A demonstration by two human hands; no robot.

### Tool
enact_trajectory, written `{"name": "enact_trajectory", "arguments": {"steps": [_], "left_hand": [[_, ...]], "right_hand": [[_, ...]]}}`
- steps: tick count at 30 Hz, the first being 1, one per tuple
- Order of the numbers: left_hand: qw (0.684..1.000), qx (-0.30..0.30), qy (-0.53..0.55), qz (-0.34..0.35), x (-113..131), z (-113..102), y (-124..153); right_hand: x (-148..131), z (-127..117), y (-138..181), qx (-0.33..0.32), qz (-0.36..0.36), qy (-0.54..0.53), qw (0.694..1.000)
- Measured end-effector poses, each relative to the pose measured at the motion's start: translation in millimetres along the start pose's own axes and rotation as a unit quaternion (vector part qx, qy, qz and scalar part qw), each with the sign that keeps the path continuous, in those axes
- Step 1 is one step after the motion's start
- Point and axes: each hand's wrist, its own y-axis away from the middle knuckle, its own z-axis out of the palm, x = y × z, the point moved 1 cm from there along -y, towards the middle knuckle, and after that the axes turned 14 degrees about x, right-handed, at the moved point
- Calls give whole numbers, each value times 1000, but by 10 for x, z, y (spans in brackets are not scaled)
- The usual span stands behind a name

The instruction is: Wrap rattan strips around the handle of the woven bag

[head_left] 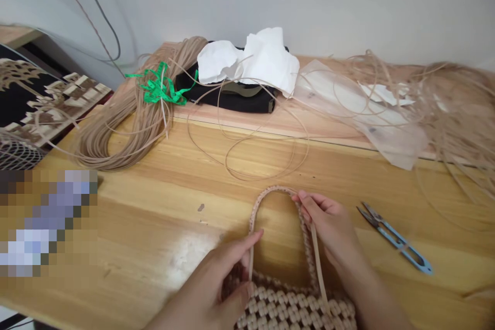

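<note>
A woven beige bag with an arched handle stands at the bottom of the view. My left hand grips its left side near the foot of the handle, one finger stretched up along it. My right hand is closed at the handle's upper right, thumb and fingertips pinching a flat beige strand against it. The strand runs down from there to the bag's rim. Part of the bag's left edge is hidden behind my left hand.
Blue thread snips lie right of my right hand. A coil of beige cord with a green ribbon sits back left. White paper covers a black pouch; tangled cord and plastic film lie back right.
</note>
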Motion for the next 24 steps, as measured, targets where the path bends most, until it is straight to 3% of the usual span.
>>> {"name": "enact_trajectory", "arguments": {"steps": [14,24], "left_hand": [[1000,-5,-2,4,40,-26,21],[1000,-15,7,-20,72,-35,-21]], "right_hand": [[-2,6,22,-39,-79,49,995],[-7,-4,36,-9,-53,7,999]]}}
